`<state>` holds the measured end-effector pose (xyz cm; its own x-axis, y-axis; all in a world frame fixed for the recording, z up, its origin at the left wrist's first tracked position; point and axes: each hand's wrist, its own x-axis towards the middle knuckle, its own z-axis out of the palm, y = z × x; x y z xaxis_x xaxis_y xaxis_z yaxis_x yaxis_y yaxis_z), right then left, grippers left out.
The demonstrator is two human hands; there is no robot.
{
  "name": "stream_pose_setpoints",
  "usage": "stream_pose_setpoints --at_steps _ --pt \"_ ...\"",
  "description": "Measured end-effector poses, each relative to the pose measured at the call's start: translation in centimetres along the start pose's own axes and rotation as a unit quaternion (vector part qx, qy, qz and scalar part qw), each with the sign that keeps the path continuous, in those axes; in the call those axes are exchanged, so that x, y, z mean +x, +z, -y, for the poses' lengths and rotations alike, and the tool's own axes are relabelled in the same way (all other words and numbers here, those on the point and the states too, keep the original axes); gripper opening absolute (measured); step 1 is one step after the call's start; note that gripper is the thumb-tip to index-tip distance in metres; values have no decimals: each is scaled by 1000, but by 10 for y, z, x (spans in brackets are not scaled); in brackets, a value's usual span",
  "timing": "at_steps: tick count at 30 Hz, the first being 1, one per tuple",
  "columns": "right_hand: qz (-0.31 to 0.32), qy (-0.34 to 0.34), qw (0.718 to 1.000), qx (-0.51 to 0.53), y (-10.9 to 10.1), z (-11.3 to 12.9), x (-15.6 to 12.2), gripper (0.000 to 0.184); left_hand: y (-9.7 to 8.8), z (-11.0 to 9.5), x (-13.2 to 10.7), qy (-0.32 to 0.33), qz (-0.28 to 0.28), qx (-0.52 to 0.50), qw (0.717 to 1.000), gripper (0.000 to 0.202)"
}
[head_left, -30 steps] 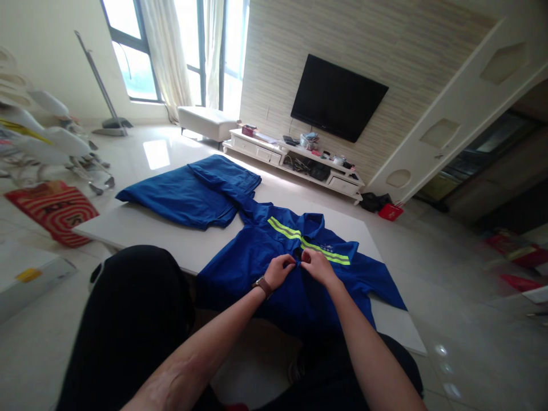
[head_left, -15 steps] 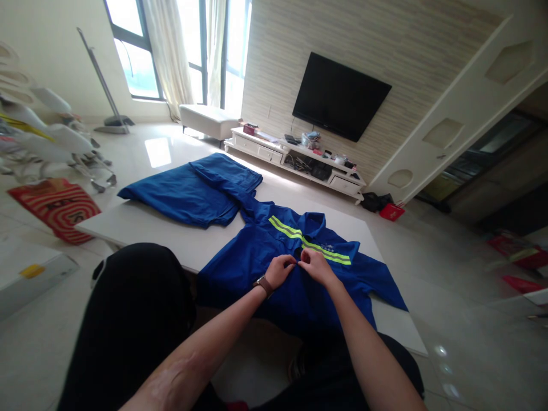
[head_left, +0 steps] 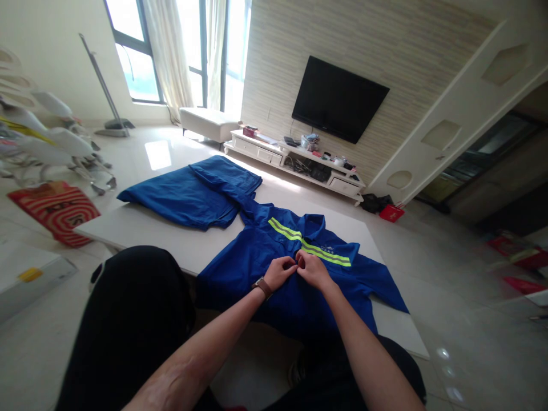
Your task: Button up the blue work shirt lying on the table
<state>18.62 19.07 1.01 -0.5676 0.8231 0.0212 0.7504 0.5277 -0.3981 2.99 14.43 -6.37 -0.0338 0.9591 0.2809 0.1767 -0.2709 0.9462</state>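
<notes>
Our left grip (head_left: 280, 272) and right grip (head_left: 313, 268) nearly meet, fingertips curled close, equally near the jacket (head_left: 233, 257) directly beneath; whether they pinch cloth, we cannot tell. Collar far, hem near, its soft creased blue fabric spreads over the desk (head_left: 128, 224), banded by a straight yellow-grey stripe (head_left: 285, 229).

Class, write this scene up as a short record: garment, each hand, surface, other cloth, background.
Garment: blue jacket, yellow-green striped band across its chest
Left hand: at the jacket's front, watch on wrist
Right hand: close beside the left; grip unclear
Surface: white table
Other cloth: folded blue cloth, left of the jacket's body
Background: black television above white cabinet
</notes>
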Motion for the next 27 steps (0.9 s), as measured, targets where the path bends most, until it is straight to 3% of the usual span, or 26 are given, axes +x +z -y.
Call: stream_pose_setpoints --at_steps 5,9,15,21,27 --pt "4 -1 999 -46 -6 7 -1 19 3 4 0 -1 -28 31 999 15" --pt "-4 -5 998 -68 -8 12 -2 17 4 7 0 3 -33 93 995 27" --pt "-20 -39 994 -99 -10 15 -5 10 2 5 1 21 11 150 988 34" --pt "-18 -54 993 -107 -10 16 -7 10 1 6 1 12 38 135 990 29" --pt "-18 -65 993 -93 -10 14 -5 11 0 11 2 17 30 92 995 27"
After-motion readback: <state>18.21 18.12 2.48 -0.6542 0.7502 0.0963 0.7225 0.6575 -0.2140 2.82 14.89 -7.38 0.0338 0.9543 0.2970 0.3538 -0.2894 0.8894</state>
